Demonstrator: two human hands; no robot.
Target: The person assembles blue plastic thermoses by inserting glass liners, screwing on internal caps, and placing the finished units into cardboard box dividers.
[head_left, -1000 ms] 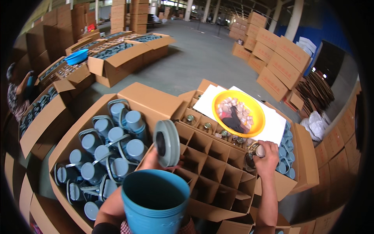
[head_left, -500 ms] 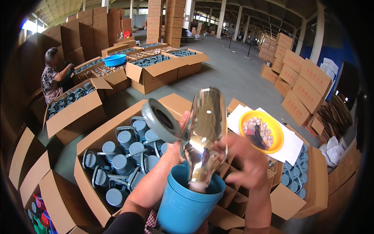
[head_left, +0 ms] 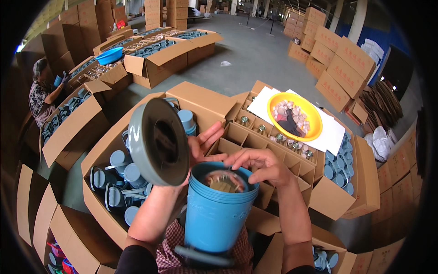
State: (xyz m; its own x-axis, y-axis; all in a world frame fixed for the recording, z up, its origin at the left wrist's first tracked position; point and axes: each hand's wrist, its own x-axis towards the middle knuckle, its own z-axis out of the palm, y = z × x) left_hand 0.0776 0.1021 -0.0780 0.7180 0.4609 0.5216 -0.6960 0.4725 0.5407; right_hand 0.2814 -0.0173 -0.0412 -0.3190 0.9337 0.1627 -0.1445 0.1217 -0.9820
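Observation:
A blue vacuum flask casing [head_left: 218, 217] stands in front of my lap, its threaded mouth up. Inside it sits a silver glass flask liner [head_left: 224, 182], only its rounded end showing near the rim. My right hand [head_left: 262, 166] has its thumb and fingers bent over the casing's far right rim. At the far left rim, my left hand [head_left: 203, 146] stretches some fingers while a large grey round cap [head_left: 157, 141] with a dark hollow centre stays held against it. The fingers behind the cap are hidden. A grey handle [head_left: 203, 256] shows blurred below the casing.
On the left, a carton [head_left: 102, 214] holds several blue flasks. A divided carton [head_left: 239, 137] with silver liners lies beyond my hands. A yellow bowl [head_left: 315, 130] of small pale pieces sits on white sheets. Another person [head_left: 43, 93] works at cartons far left.
The silver liner has gone down into the blue casing. My right hand has moved from the liner to the rim. The grey cap has come nearer and lower on the left.

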